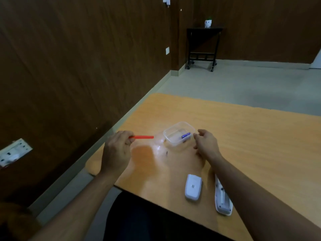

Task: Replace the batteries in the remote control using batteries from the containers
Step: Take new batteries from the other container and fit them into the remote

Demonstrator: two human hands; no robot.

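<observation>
A clear plastic container (173, 142) stands mid-table with a blue battery (185, 135) lying inside. My left hand (116, 150) pinches what looks like a clear lid with a red edge (142, 137), held just left of the container and a little above the table. My right hand (206, 145) hovers at the container's right side, fingers apart and holding nothing. The white remote control (224, 200) lies near the front edge, back side up, partly hidden under my right forearm. Its white battery cover (193, 186) lies apart, to its left.
The orange wooden table (243, 136) ends close on the left, beside a brown panelled wall. A small dark object (166, 153) lies on the table under the lid. A black side table (203, 47) stands far back across the floor.
</observation>
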